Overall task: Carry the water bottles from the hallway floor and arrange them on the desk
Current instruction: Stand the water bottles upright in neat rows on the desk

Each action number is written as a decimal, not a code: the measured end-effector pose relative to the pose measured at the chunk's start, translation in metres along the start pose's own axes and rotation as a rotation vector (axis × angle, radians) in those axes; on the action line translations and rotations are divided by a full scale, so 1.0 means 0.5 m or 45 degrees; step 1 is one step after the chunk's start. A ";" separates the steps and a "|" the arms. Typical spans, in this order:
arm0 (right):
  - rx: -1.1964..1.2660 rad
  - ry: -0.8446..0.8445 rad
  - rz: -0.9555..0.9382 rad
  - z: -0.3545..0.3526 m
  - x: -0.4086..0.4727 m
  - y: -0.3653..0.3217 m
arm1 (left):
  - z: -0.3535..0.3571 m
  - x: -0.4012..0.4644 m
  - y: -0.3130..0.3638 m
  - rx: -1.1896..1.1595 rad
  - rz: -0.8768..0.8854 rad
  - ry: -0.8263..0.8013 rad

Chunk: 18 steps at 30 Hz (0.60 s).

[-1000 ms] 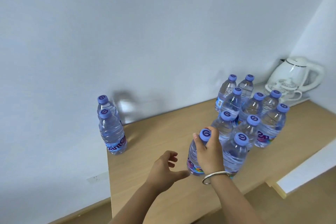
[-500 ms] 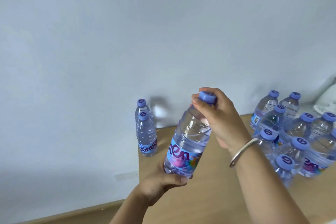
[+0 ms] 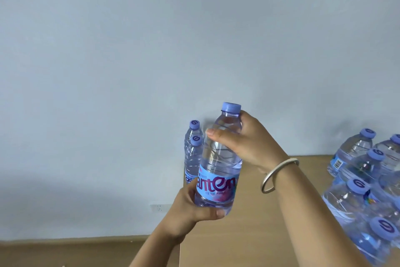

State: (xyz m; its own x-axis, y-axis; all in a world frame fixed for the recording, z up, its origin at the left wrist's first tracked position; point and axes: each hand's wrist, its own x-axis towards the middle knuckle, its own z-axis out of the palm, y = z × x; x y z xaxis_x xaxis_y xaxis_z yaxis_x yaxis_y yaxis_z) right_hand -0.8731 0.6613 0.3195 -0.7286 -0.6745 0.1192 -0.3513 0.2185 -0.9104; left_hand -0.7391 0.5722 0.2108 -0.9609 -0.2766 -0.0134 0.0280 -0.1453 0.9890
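Observation:
A clear water bottle (image 3: pixel 220 158) with a purple cap and a blue label is held upright in the air above the wooden desk (image 3: pixel 259 223). My right hand (image 3: pixel 244 143) grips its neck and shoulder; a silver bangle sits on that wrist. My left hand (image 3: pixel 194 206) cups its base. Two more bottles (image 3: pixel 191 154) stand at the desk's far left corner against the wall, partly hidden behind the held one. A cluster of several bottles (image 3: pixel 365 184) stands at the right.
A pale blue-grey wall fills the background. A white wall socket (image 3: pixel 159 208) sits low on it, left of the desk. Wooden floor (image 3: pixel 65 253) shows at the lower left beyond the desk's left edge.
The bottle went from standing in the right cluster to being lifted. It has turned from tilted to upright and moved left toward the two corner bottles. My left hand took its base.

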 end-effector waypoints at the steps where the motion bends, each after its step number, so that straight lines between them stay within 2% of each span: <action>1: 0.011 -0.029 -0.011 0.004 0.006 -0.001 | -0.002 0.000 0.002 0.004 0.016 0.031; 4: -0.052 -0.101 0.018 0.017 0.019 -0.005 | 0.000 0.000 0.001 0.025 0.054 0.157; 6: -0.203 -0.135 0.054 0.027 0.017 -0.008 | 0.007 -0.001 -0.006 0.078 0.054 0.237; 8: -0.315 -0.116 0.064 0.030 0.011 -0.012 | 0.012 -0.003 -0.015 0.117 0.050 0.294; 10: -0.300 -0.098 0.061 0.031 0.007 -0.010 | 0.012 -0.005 -0.027 0.139 0.051 0.336; 14: -0.274 -0.115 0.068 0.055 0.012 0.013 | -0.005 -0.001 -0.049 0.234 -0.011 0.358; 18: -0.304 -0.089 0.155 0.096 0.015 0.069 | -0.046 0.014 -0.086 0.447 -0.159 0.262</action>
State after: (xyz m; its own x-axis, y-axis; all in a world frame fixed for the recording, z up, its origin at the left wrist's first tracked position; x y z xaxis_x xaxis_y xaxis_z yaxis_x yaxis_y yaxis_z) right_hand -0.8625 0.6299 0.2702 -0.7346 -0.6782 -0.0207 -0.3979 0.4554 -0.7964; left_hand -0.7408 0.5546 0.1646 -0.8751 -0.4662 -0.1301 -0.2146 0.1329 0.9676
